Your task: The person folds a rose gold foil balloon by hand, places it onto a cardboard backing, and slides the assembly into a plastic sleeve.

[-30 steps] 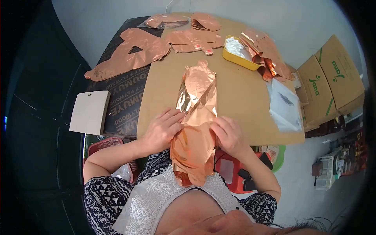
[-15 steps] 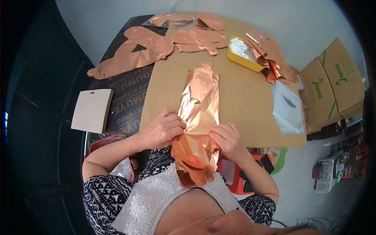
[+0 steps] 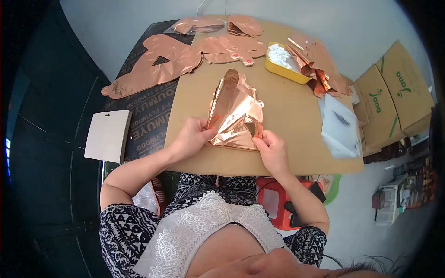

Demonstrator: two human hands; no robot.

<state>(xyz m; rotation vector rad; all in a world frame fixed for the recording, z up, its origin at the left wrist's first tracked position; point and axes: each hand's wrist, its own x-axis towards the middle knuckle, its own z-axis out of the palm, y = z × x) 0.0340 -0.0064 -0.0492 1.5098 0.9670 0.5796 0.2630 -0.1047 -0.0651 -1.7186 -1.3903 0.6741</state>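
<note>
A shiny rose-gold foil balloon (image 3: 235,116), flat and folded over, lies on the brown board at the table's front. My left hand (image 3: 192,135) pinches its lower left edge, thumb on top. On the opposite side, my right hand (image 3: 271,149) grips the lower right edge between thumb and fingers. The near end forms a straight fold between both hands. The far end narrows to a rounded, darker tip, and a small tab sticks out on its right side.
Flat foil balloons (image 3: 157,65) lie stacked at the back left, one shaped like an A. A yellow tub (image 3: 287,74) of white material stands back right, beside curled foil strips (image 3: 317,83). Plastic bags (image 3: 340,125) lie at the right edge, near cartons (image 3: 394,92). A white box (image 3: 106,134) sits left.
The balloon's near end, which hung over the table edge towards my lap, is now folded up onto the rest of it. Both hands have moved slightly away from me, still holding its sides.
</note>
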